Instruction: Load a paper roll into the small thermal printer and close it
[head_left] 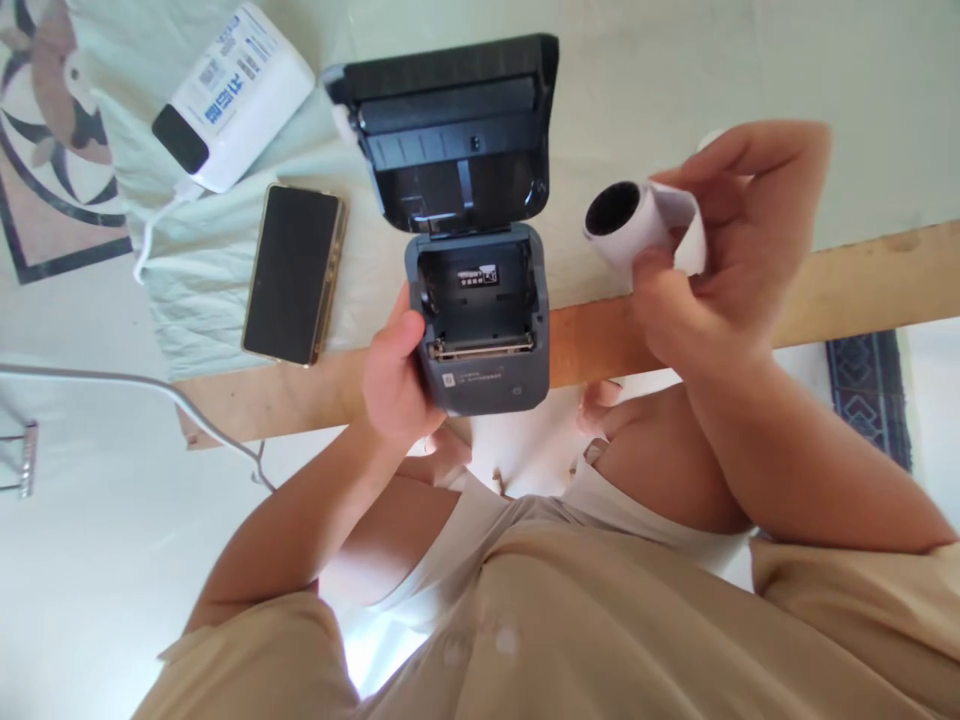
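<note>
Left hand (395, 385) clamps the open printer (480, 330), lid (454, 125) flung toward twelve o'clock; right hand (712, 270) pinches the paper roll (630, 220), core axis aimed at ten o'clock

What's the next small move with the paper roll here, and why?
Probably lower the paper roll into the printer: its lid is open, the bay looks empty, the left hand grips its side, and the right hand holds the roll beside it.

Matt grey plastic printer (480, 330), white paper roll (637, 225), glossy black phone (292, 272), wrinkled cloth (195, 290), bare wood surface (840, 290).
</note>
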